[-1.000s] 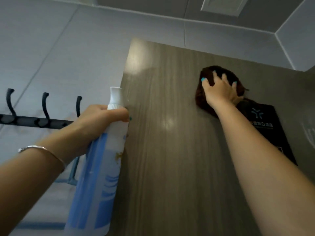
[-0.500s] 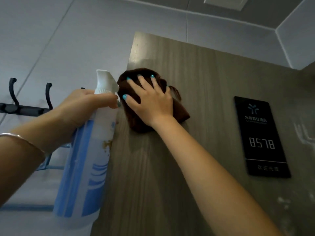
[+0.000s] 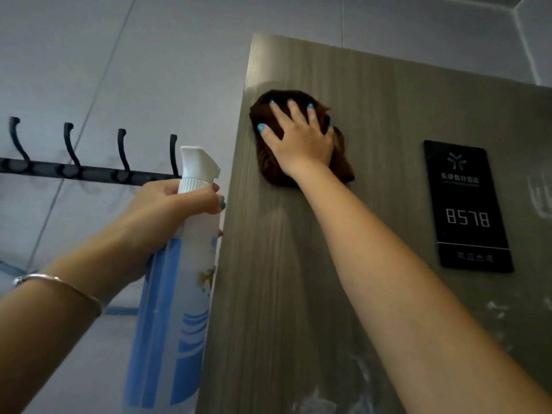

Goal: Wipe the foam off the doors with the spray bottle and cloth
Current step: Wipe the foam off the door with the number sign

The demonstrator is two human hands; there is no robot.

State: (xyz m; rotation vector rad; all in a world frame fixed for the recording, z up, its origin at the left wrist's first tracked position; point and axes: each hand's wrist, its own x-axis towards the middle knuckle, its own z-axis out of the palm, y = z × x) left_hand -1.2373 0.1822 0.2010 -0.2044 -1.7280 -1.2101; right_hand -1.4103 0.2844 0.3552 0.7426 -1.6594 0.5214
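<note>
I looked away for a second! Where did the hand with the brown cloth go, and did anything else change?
The right hand slid the brown cloth leftwards across the door, from beside the black number sign to near the door's left edge, and is pressing it flat there. The left hand kept gripping the spray bottle by its neck.

One cloth (image 3: 301, 138); one spray bottle (image 3: 176, 294); four hooks (image 3: 122, 153)

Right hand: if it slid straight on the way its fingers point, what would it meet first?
Likely nothing: the right hand, flat on the cloth, points at bare door up to its top edge.
</note>
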